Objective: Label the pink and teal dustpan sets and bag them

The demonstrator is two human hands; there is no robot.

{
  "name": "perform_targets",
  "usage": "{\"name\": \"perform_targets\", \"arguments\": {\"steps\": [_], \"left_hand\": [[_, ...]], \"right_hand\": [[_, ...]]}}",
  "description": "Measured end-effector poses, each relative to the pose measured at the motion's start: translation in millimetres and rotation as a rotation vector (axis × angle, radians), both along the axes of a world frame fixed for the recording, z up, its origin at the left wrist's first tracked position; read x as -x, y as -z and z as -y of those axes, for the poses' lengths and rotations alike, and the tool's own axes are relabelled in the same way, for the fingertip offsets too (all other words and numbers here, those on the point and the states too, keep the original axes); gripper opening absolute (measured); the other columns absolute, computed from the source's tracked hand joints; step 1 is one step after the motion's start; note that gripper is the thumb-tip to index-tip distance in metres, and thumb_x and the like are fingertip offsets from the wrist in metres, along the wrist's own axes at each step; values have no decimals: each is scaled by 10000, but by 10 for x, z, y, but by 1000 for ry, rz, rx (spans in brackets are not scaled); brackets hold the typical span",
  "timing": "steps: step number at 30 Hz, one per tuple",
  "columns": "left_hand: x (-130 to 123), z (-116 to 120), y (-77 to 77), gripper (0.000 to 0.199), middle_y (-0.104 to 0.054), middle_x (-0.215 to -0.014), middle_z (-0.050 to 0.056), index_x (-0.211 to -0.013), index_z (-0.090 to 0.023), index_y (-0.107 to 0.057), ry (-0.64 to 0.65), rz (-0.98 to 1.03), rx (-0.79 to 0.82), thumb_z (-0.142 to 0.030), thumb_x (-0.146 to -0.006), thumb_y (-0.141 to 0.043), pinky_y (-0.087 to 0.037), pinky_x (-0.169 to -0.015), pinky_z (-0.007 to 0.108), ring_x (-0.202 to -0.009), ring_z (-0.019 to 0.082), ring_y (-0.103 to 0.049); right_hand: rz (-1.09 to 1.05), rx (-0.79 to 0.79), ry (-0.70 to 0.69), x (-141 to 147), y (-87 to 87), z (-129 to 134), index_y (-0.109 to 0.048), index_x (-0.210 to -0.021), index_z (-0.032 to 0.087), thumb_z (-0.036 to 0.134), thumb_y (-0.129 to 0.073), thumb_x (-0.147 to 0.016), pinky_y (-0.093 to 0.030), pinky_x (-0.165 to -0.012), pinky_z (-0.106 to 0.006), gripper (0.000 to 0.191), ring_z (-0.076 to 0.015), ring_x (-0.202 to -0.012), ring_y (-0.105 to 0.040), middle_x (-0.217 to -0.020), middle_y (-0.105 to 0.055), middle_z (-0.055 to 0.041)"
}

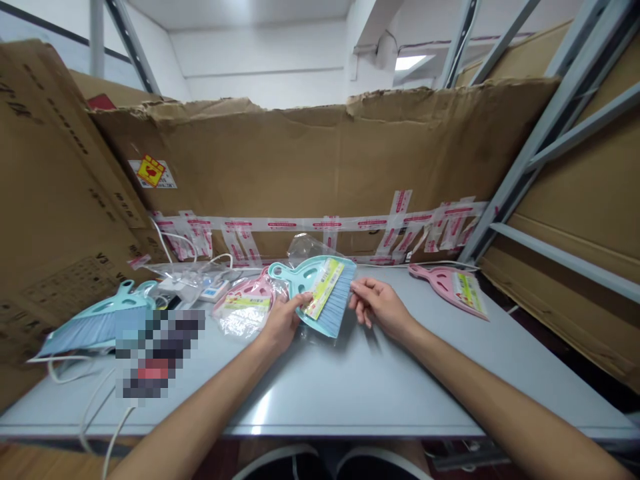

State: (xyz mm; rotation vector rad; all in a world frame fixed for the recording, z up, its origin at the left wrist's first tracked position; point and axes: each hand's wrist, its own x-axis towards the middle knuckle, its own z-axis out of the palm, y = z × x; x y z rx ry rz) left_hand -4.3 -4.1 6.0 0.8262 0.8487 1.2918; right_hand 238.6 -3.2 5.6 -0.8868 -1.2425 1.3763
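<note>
Teal hand broom [320, 293] with blue bristles at centre frame, clenched by the left hand [283, 325], its fingers [299, 304] closed around the broom's lower edge. Right hand [380, 308] just beside, fingers [361, 292] loosely open, tips against the broom's right edge, holding nothing. Pink hand broom [447, 290] at right on the grey table [320, 407]; bagged pink broom [245, 308] and second teal broom [95, 327] at left.

The hand broom [300, 275] is mint green, bristles [330, 303] apparently pale blue.
</note>
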Motion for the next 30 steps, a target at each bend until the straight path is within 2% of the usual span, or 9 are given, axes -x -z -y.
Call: {"name": "perform_targets", "arguments": {"steps": [2, 4, 10, 15, 18, 21, 23, 27, 30], "left_hand": [[10, -9, 2, 542, -863, -1033, 101, -1133, -161, -755, -11, 8, 4, -274, -662, -997, -666, -701, 318, -918, 288, -836], [18, -19, 8, 551, -861, -997, 96, -1147, -165, -754, -13, 13, 6, -278, -663, -990, -670, -715, 336, -925, 302, -837], [24, -37, 25, 519, -846, -951, 86, -1112, -146, -735, -30, 8, 3, -309, -687, -982, -653, -682, 315, -864, 278, -824], [20, -34, 31, 469, -847, -971, 90, -1069, -144, -733, -22, 4, -28, -309, -709, -984, -663, -723, 327, -876, 273, -823], [17, -31, 38, 463, -854, -992, 104, -1091, -137, -745, -11, 0, -28, -320, -734, -978, -658, -717, 327, -900, 288, -830], [18, -30, 47, 460, -858, -1001, 114, -1097, -137, -754, 11, -10, -25, -329, -744, -978, -651, -696, 316, -905, 295, -834], [20, -31, 50, 476, -859, -1017, 114, -1121, -141, -758, 24, -15, -30, -331, -744, -979, -658, -710, 322, -914, 295, -835], [16, -27, 40, 532, -859, -1051, 118, -1179, -138, -761, 53, -12, -38, -302, -726, -988, -671, -778, 356, -970, 310, -831], [-18, -10, 32, 503, -858, -1062, 140, -1149, -125, -773, 77, -14, -38, -320, -740, -989, -661, -781, 368, -969, 321, -826]], "right_hand": [[25, 65, -98, 13, 7, 22, -606, -933, 205, 686, -844, -875, -451, -339, -186, 540, -138, -458, -665, -723, -752, -25], [45, 93, -128, 33, 14, 44, -612, -954, 201, 682, -853, -871, -461, -339, -186, 545, -143, -454, -672, -705, -751, -24], [42, 75, -41, 61, 36, 51, -577, -973, 225, 675, -893, -838, -503, -343, -201, 566, -154, -447, -682, -680, -737, 20], [20, 147, -194, 63, 50, 54, -657, -875, 175, 685, -863, -875, -525, -369, -202, 550, -153, -478, -708, -711, -765, -42], [-15, 154, -244, 84, 58, 64, -687, -823, 158, 693, -854, -885, -543, -386, -207, 564, -156, -497, -721, -731, -774, -62], [-49, 150, -283, 95, 61, 68, -723, -831, 145, 770, -794, -895, -553, -387, -221, 632, -163, -508, -724, -748, -783, -79], [-43, 132, -281, 92, 61, 70, -728, -823, 143, 776, -794, -891, -539, -375, -214, 639, -151, -488, -703, -742, -782, -76], [15, 86, -215, 97, 76, 75, -689, -759, 157, 641, -917, -843, -481, -350, -182, 541, -115, -434, -643, -667, -753, -39], [-19, 75, -157, 147, 115, 69, -673, -752, 164, 639, -930, -827, -485, -352, -188, 545, -118, -437, -646, -658, -747, -33]]}}
